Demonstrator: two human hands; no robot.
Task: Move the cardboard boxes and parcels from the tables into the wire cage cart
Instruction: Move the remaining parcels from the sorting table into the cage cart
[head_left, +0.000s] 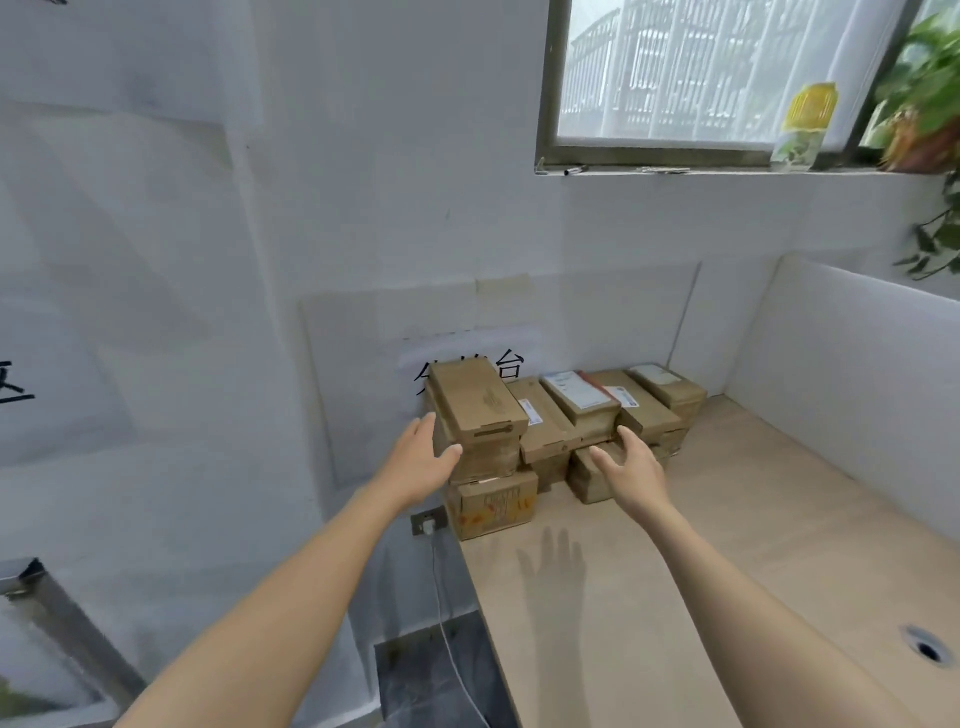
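hands at the box pile

boxes (644, 410) stacked at far end of table (727, 545), by the wall. l hand (421, 460) spread, just beside top box (475, 405). r hand (631, 467) spread, near mid boxes. sign (511, 364) reads "台"; labels (571, 387) too blurry.

On the paper sign (467, 345) behind the cardboard boxes (478, 408), only the character 台 can be read. The shipping labels (574, 389) and the red print on the front box (493, 506) are blurred.
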